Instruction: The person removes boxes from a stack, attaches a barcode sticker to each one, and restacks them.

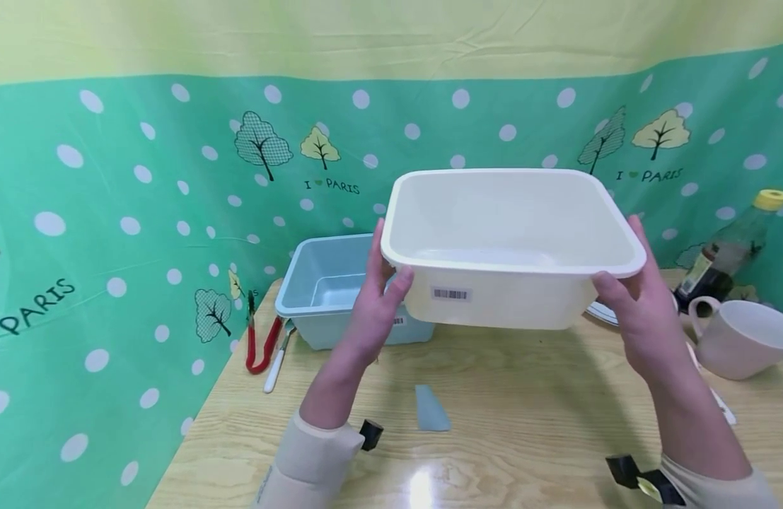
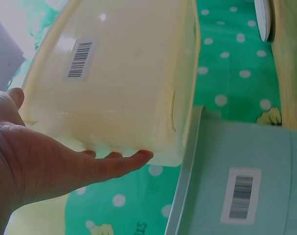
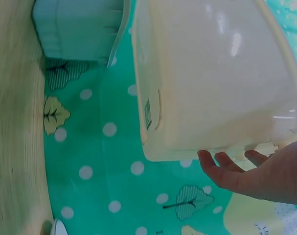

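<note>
A white plastic bin point(image 1: 499, 300) with a barcode label is held up above the table, its open top tilted toward me. My left hand point(image 1: 372, 307) grips its left end, with the thumb at the near rim and the fingers along the side. At the right end my right hand point(image 1: 646, 318) holds it the same way. From the left wrist view, the left fingers point(image 2: 121, 164) lie against the bin's end. The right fingers point(image 3: 221, 171) do likewise in the right wrist view. Behind the left hand stands a light blue bin point(image 1: 315, 322) on the table, partly hidden.
On the left lie a red-handled tool point(image 1: 252, 346) and a white-handled fork point(image 1: 276, 364). A pale blue flat piece point(image 1: 431, 408) lies in front. To the right are a white mug point(image 1: 744, 339), a yellow-capped bottle point(image 1: 725, 254) and a partly hidden plate point(image 1: 601, 312). A patterned curtain point(image 1: 175, 177) hangs behind.
</note>
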Action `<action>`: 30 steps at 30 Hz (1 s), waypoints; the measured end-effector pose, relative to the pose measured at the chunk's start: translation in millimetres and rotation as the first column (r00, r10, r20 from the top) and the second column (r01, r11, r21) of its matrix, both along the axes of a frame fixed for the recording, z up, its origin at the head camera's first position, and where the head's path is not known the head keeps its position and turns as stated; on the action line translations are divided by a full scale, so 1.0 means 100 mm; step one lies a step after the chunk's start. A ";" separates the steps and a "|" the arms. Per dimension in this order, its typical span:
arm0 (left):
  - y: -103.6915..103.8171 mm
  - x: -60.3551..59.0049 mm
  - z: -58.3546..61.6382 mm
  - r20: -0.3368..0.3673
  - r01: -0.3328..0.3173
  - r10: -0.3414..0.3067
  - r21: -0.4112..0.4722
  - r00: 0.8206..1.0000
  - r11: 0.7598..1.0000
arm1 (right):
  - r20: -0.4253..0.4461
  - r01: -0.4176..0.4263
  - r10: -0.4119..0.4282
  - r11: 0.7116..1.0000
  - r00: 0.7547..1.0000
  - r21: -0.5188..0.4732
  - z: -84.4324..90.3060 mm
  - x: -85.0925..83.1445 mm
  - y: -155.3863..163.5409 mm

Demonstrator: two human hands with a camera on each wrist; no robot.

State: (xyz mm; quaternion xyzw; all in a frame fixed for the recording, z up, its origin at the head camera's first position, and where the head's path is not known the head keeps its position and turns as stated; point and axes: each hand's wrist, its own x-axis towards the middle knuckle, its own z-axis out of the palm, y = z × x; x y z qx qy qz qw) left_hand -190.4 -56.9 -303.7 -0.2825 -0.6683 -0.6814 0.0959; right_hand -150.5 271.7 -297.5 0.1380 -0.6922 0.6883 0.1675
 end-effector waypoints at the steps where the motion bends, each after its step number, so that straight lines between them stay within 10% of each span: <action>1: -0.03 -0.01 0.00 -0.006 0.000 0.000 0.005 1.000 1.000 | -0.005 -0.018 0.018 1.000 1.000 -0.015 0.01 -0.02 -0.04; 30: -0.89 -0.09 0.09 -0.076 -0.179 0.183 0.056 0.980 0.982 | -0.162 -0.201 0.183 0.974 0.970 -0.103 -0.01 -0.56 -0.97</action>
